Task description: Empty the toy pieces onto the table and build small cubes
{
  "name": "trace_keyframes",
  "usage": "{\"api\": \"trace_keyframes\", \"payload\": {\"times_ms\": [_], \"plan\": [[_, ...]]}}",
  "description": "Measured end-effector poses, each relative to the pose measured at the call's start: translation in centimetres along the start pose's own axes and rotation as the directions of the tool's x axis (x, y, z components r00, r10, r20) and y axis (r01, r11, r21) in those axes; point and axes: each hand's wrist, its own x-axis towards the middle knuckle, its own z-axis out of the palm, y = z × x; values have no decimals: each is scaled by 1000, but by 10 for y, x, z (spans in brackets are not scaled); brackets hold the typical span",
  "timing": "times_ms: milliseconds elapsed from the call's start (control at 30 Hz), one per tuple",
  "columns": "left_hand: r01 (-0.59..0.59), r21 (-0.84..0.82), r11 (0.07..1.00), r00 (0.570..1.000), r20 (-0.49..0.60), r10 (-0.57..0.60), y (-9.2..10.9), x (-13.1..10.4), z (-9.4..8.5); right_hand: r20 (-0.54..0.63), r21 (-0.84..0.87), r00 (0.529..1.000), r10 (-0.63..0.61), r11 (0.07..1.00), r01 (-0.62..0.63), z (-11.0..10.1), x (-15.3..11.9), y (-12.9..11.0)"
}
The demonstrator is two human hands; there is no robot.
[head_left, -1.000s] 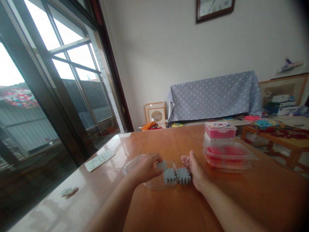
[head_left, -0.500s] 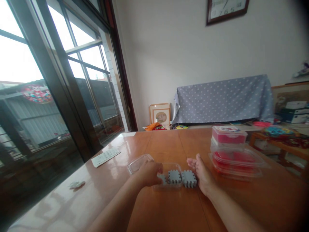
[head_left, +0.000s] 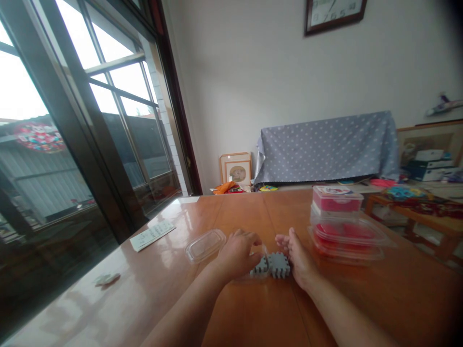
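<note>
On the table, a clear plastic container (head_left: 241, 278) holds grey puzzle-edged foam pieces (head_left: 259, 266). My left hand (head_left: 239, 253) is over this container, its thumb and fingers apart above the pieces, covering much of the box. A stack of grey foam pieces with notched edges (head_left: 279, 265) sits at the container's right side. My right hand (head_left: 299, 258) rests on its edge just right of that stack, palm facing left and fingers apart. I see nothing in its grasp. Left of my left hand lies a clear plastic lid (head_left: 206, 246).
Stacked clear boxes with red contents (head_left: 347, 241) stand on the right, a pink-filled box (head_left: 337, 198) at their back. A printed paper sheet (head_left: 153, 234) and a small pale item (head_left: 107, 279) lie on the left of the wooden table (head_left: 253, 318).
My left hand has moved right and forward over the container, covering the light piece that showed beneath its fingers. My right hand stays beside the stack. The view has shifted slightly.
</note>
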Motion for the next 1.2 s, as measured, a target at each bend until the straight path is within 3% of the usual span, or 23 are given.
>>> {"api": "trace_keyframes", "payload": {"times_ms": [133,333,567,733,867,1033,1200], "plan": [[-106,-11,994,992,65,106,21,14,17,-2,32,1000,5,999,-5,0,-1,-3],[-117,51,992,975,194,105,33,29,30,23,65,1000,19,998,-21,2,-6,-6],[-94,37,995,983,159,87,30,34,34,58,104,998,6,994,-12,4,-8,-9],[-58,-25,998,997,52,59,24,34,19,82,83,996,26,996,-32,3,-10,-10],[-18,-80,997,1000,-8,18,11,28,-2,20,49,1000,11,999,-12,1,-5,-6],[81,-53,995,996,53,-78,-20,7,-23,6,4,1000,3,1000,-3,0,-2,-2],[88,134,987,979,171,-111,-43,-13,-30,20,-15,1000,5,1000,-4,-1,-2,-2]]}}
